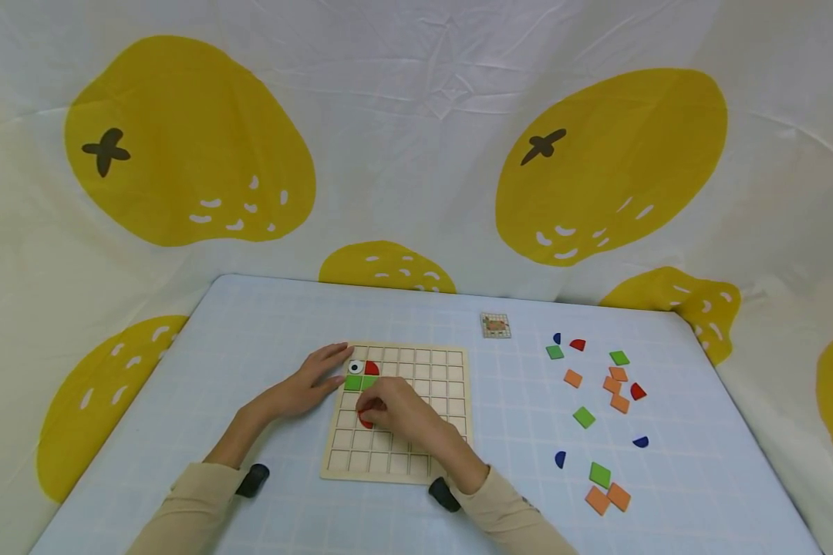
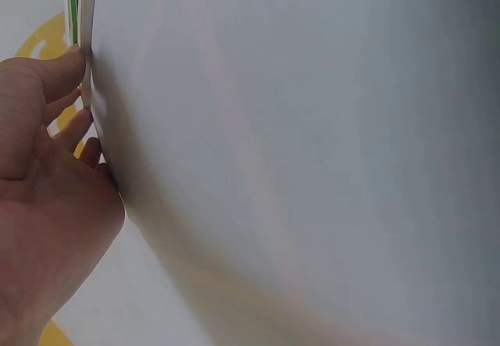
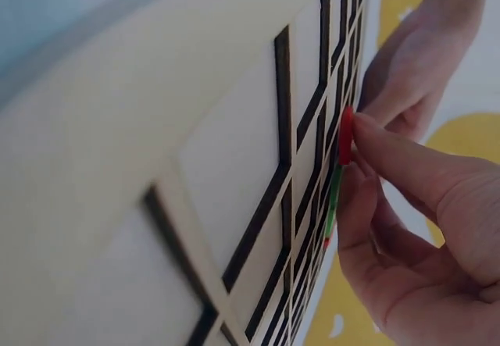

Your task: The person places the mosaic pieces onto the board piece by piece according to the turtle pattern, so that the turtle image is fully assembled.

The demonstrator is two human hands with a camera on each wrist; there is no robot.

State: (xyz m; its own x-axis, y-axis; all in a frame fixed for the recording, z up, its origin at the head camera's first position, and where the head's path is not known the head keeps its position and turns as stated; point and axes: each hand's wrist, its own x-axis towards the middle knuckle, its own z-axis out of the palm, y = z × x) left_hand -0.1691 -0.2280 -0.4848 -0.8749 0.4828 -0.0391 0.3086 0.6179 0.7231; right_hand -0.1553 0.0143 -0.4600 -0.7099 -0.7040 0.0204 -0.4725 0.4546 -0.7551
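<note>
A wooden grid board (image 1: 451,378) lies on the table. In its upper left squares are a white eye tile (image 1: 355,368), a red quarter-circle piece (image 1: 372,368) and green square tiles (image 1: 353,383). My right hand (image 1: 406,412) reaches over the board, thumb and fingers pinching another red piece (image 1: 366,422) low over the grid below the green tiles. In the right wrist view the thumb lies against this red piece (image 3: 345,135). My left hand (image 1: 307,387) rests at the board's left edge, fingers extended; the left wrist view shows its fingertips along that edge.
To the right, orange squares (image 1: 572,378), green squares (image 1: 584,418), blue half-circles (image 1: 560,460) and red pieces (image 1: 638,391) lie scattered. A small picture card (image 1: 496,325) lies behind the board's right corner. A fruit-patterned curtain (image 1: 403,154) hangs behind the table.
</note>
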